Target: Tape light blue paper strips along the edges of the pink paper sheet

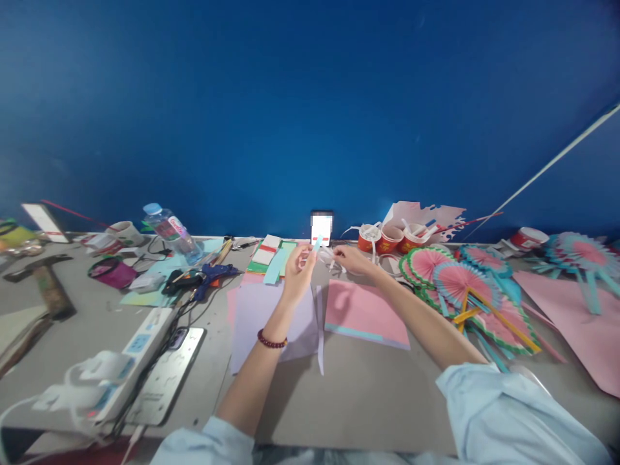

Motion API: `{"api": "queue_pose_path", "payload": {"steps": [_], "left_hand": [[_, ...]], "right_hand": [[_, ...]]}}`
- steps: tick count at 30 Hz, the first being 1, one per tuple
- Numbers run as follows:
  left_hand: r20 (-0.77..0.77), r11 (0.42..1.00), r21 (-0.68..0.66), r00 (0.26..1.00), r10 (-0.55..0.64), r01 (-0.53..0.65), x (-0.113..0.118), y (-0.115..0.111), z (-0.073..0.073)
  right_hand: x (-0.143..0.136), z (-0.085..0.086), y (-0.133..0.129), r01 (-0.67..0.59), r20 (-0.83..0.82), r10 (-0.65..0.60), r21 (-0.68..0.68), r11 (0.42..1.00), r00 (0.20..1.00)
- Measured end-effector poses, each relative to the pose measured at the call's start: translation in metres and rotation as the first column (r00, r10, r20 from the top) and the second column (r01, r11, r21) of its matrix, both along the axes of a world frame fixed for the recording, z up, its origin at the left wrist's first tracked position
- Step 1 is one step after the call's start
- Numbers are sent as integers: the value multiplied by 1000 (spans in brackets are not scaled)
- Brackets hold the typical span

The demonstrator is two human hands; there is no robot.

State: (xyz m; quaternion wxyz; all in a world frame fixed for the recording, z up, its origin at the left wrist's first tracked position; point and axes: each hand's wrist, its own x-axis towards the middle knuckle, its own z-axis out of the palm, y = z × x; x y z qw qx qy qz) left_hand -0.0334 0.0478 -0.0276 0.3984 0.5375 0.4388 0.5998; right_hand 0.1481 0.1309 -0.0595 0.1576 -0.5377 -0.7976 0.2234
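Observation:
Over the far middle of the grey table, my left hand (pixel 300 268) is closed on a small light-blue paper strip (pixel 318 243) that points up from its fingertips. Just to its right, my right hand (pixel 351 259) pinches a white strip (pixel 329 253) near the left fingers. A purple sheet (pixel 256 316) lies below the left hand, with a long pale strip (pixel 320 329) along its right edge. Beneath the right forearm is a pink sheet (pixel 365 313) with a light-blue lower edge. A lit phone (pixel 321 227) stands upright behind the hands.
Folded paper fans (pixel 465 284) and red paper cups (pixel 391 239) are at the right. On the left are a power strip (pixel 140 349), a phone (pixel 169 374), a blue glue gun (pixel 210 278), a water bottle (pixel 174 232) and a hammer (pixel 51 284).

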Motion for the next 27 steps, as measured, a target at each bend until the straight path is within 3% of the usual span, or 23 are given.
{"api": "queue_pose_path", "payload": {"steps": [8, 12, 15, 17, 20, 24, 27], "left_hand": [[2, 1000, 14, 1000, 1, -1, -1, 0, -3], [16, 1000, -3, 1000, 11, -11, -1, 0, -3], [17, 1000, -4, 1000, 12, -12, 0, 1, -4], [12, 1000, -8, 1000, 9, -9, 0, 2, -6], [14, 1000, -11, 1000, 0, 0, 0, 3, -8], [28, 1000, -12, 1000, -3, 3, 1, 3, -8], [29, 1000, -8, 1000, 1, -1, 1, 3, -7]], "right_hand": [[61, 36, 26, 212, -336, -238, -113, 971, 911], [82, 55, 33, 363, -444, -361, -83, 928, 820], [85, 66, 33, 489, -463, -411, 57, 870, 786], [81, 68, 32, 521, -408, -401, 246, 817, 820], [71, 62, 29, 416, -181, -376, 465, 781, 909], [62, 44, 30, 305, 222, -404, 374, 876, 887], [62, 33, 39, 292, 301, -369, 272, 917, 879]]}}
